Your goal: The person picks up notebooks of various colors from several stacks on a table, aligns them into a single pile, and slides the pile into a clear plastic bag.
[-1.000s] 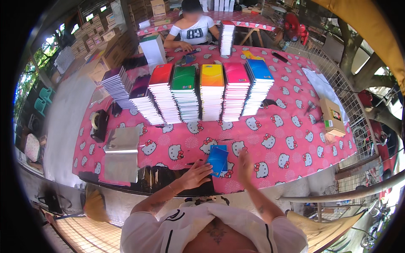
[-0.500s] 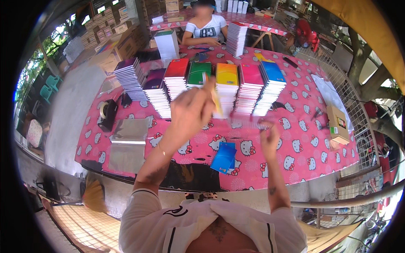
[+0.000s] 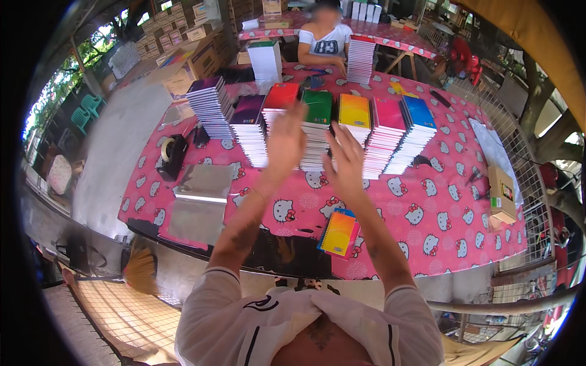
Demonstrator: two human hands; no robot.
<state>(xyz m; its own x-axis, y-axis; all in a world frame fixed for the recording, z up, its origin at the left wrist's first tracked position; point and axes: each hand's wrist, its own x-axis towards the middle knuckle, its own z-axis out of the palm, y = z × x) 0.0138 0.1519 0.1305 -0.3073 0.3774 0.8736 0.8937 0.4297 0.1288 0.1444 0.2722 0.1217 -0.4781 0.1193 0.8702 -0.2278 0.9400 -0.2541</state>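
Observation:
A row of spiral notebook stacks stands across the table, topped in purple (image 3: pixel 247 111), red (image 3: pixel 282 96), green (image 3: pixel 317 107), yellow (image 3: pixel 354 111), pink (image 3: pixel 389 114) and blue (image 3: pixel 419 113). My left hand (image 3: pixel 285 145), somewhat blurred, is raised beside the red and green stacks with its fingers stretched upward. On the other side of the green stack is my right hand (image 3: pixel 345 154), fingers apart, in front of the yellow one. Neither hand shows a notebook in it; contact with the stacks is unclear. Nearer me lies a small pile with a yellow notebook (image 3: pixel 339 234) on top and pink and blue edges beneath.
Clear plastic sleeves (image 3: pixel 198 210) and a tape dispenser (image 3: pixel 173 157) lie at the left. Another purple-topped stack (image 3: pixel 209 107) leans behind them. A cardboard box (image 3: pixel 502 194) sits at the right edge. Across the table a person (image 3: pixel 325 43) sits by a tall red-topped stack (image 3: pixel 361 59).
The yellow and pink notebooks that were blurred in my hands now lie on the blue ones. Both hands have moved to either side of the green stack. The view has shifted slightly.

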